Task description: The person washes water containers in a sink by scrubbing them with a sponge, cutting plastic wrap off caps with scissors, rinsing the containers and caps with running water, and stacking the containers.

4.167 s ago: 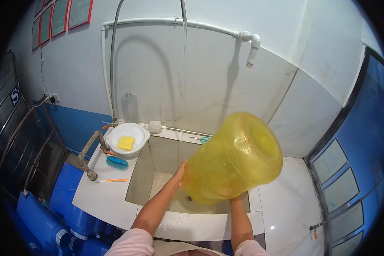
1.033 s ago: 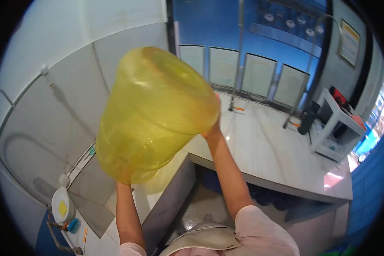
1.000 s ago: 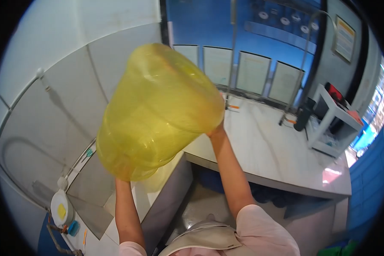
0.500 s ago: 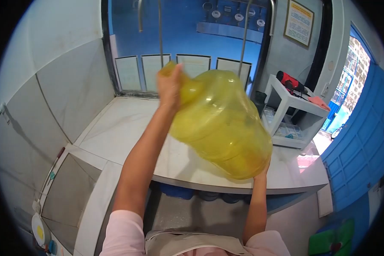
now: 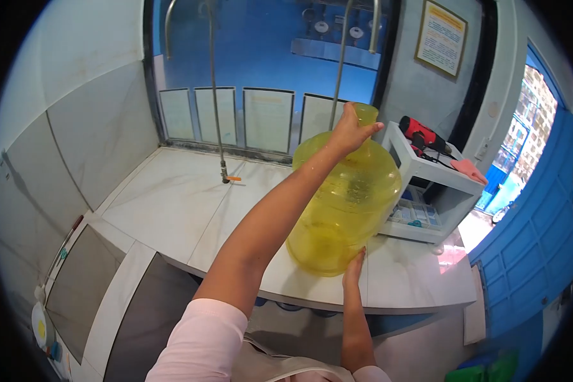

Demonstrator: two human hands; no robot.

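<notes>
Left fingers [image 5: 348, 119] gripping droplet-flecked yellow bottle [image 5: 347, 191] by neck, right hand [image 5: 353, 270] at base

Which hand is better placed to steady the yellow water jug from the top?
Left, I'd judge: the left hand grips the neck of the yellow water jug, while the right hand is low beside its base.

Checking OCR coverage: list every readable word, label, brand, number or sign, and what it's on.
None legible.
Framed notice: printed lines, too small.
Pale panels behind the counter: too blurred.
Round gauges: faces too small.
Red-and-black tool: no brand readable.
Yellow bottle: no lettering seen.
</notes>
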